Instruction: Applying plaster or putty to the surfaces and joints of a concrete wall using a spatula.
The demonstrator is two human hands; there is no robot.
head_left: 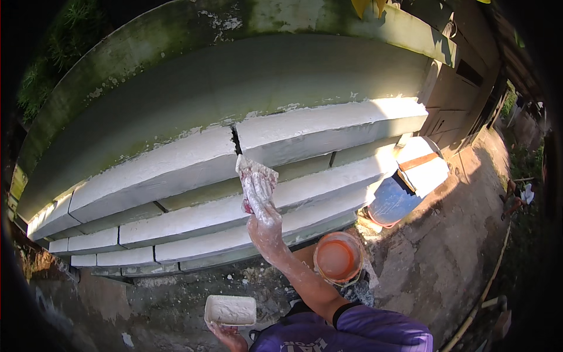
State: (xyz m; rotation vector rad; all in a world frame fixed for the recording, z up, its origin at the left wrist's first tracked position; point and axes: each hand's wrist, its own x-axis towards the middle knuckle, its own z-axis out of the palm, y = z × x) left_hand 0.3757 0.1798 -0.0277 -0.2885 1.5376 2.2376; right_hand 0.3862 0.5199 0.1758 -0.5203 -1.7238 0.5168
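Observation:
My right hand [258, 196], coated in white putty, reaches out over the stepped wall. Its fingers are closed on a flat, putty-smeared scraper [255, 167], whose edge is right by the dark joint [236, 141] in the upper white ledge [316, 126]. Bits of red show beside the fingers. Low in the picture, my left hand [229, 335] grips a white rectangular tub [231, 302] from below. Thick white putty fills the tub. Part of the left hand is hidden under it.
An orange bucket [338, 258] with whitish liquid stands on the ground right of my arm. Beyond it is a blue drum [392, 202] with a whitish cover and a wooden strip on top. A mossy green slab [281, 17] overhangs the wall. A long pole [484, 287] lies at right.

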